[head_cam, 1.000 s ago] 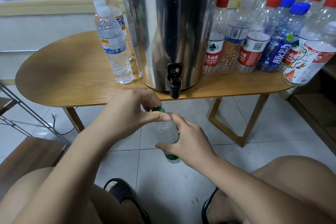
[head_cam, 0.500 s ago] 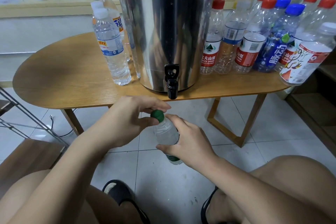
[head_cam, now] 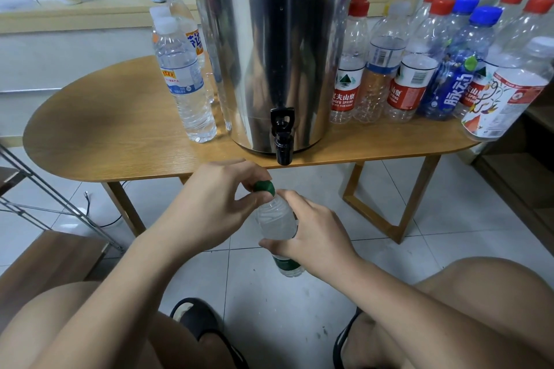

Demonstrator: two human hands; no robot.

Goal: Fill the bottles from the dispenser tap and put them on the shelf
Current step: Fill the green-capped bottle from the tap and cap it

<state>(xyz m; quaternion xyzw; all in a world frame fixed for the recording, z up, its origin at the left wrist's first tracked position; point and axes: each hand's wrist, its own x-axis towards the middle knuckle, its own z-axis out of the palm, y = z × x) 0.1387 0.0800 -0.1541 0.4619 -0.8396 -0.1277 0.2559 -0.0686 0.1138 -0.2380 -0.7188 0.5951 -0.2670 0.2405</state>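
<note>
Since the earlier frame, more of the green screw cap [head_cam: 264, 187] is left uncovered by the left hand [head_cam: 209, 207], whose thumb and fingertips are pinched round it. The small clear plastic bottle [head_cam: 275, 220] is gripped round its body by the right hand [head_cam: 311, 234] and held over the floor, directly beneath the left fingers. A cap-twisting step is judged to be in hand; whether on or off cannot be told. Next, either the opened neck is brought under the black dispenser tap [head_cam: 282, 141], just above and beyond the left fingertips, or the closed bottle is carried off for shelving. Beyond the right fingers, "NONGFU SPRING" is read on a red-labelled clear bottle [head_cam: 343, 96] and "脉动" on a blue-wrapped bottle [head_cam: 452, 96].
</note>
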